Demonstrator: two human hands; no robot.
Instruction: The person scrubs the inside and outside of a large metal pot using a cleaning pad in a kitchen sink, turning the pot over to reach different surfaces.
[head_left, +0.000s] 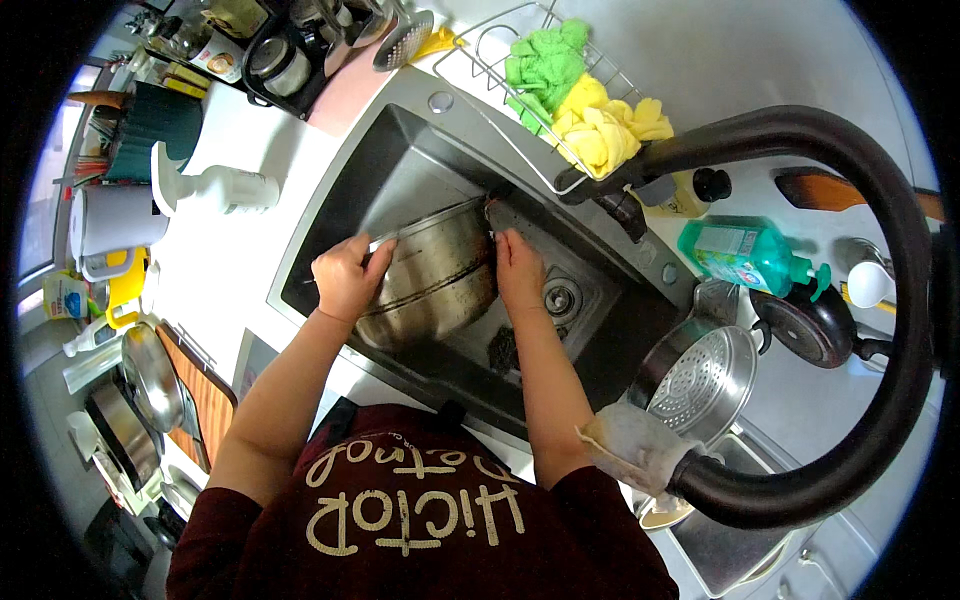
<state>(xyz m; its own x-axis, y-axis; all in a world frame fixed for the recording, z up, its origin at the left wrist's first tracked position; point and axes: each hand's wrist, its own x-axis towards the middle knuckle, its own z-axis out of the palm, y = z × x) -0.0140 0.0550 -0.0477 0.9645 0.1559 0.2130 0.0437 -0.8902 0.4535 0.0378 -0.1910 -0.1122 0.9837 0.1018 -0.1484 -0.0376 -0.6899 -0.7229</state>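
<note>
A stainless steel pot (436, 281) is tilted on its side within the dark sink (420, 161), its outer wall towards me. Dark stains mark its metal. My left hand (346, 276) is closed on the pot's left edge, thumb towards the wall. On the opposite side, my right hand (519, 271) grips the pot, most of its fingers hidden behind the thumb. Whether each hand holds a handle or the rim is not clear. A dark scouring pad (504, 349) lies on the sink floor beside my right forearm, near the drain (561, 298).
A black faucet (810, 127) arches over the right side, a cloth-wrapped spout (637, 450) near my right elbow. A wire rack (480, 67) holds green and yellow cloths (600, 127). A steamer insert (705, 382), green soap bottle (739, 251) and white pump bottle (232, 189) flank the sink.
</note>
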